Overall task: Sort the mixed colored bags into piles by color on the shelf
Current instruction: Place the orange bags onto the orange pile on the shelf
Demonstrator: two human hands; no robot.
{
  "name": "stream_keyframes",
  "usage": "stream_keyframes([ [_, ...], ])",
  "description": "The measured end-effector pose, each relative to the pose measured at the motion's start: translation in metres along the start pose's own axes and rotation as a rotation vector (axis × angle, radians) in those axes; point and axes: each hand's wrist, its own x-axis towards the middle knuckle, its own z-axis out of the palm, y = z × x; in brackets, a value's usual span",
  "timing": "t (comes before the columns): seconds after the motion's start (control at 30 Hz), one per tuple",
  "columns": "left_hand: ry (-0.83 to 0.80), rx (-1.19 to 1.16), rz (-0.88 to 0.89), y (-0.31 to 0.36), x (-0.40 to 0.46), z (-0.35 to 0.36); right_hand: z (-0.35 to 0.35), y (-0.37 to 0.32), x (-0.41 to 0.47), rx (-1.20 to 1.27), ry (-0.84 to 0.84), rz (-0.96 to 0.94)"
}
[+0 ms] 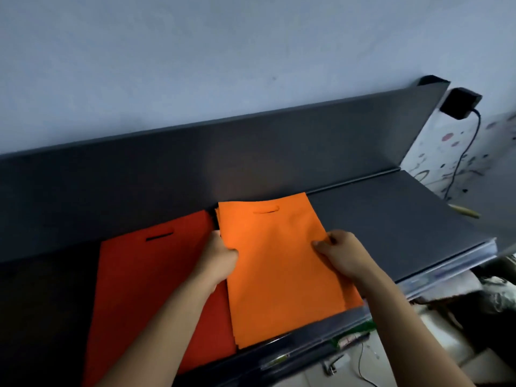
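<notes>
Both hands (279,255) grip the orange bags (276,263) beside red bags (150,275).

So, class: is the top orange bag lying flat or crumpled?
Flat. The orange bag lies spread smoothly on its pile, handle slot visible, both hands at its edges.

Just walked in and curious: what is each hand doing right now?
Left hand: grips the left edge of the orange bag.
Right hand: pinches the same bag's right edge.
</notes>
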Motion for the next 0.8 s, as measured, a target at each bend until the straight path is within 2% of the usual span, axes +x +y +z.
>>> stream_keyframes([
  [0.2,0.13,0.186,-0.039,-0.011,0.006,-0.008,0.014,-0.002,0.015,-0.06,-0.073,-0.045],
  [0.37,0.208,0.271,-0.008,-0.011,0.002,-0.003,0.012,0.001,0.019,-0.128,-0.013,-0.095],
  [0.53,0.263,0.133,0.061,-0.012,-0.012,-0.021,0.03,-0.001,0.014,-0.365,0.112,-0.144],
  [0.63,0.354,0.056,0.102,-0.019,-0.03,-0.05,0.049,-0.041,0.004,-0.194,0.101,-0.22],
  [0.8,0.537,0.075,0.085,-0.065,-0.079,-0.123,0.133,-0.126,-0.027,0.136,-0.145,-0.413],
])
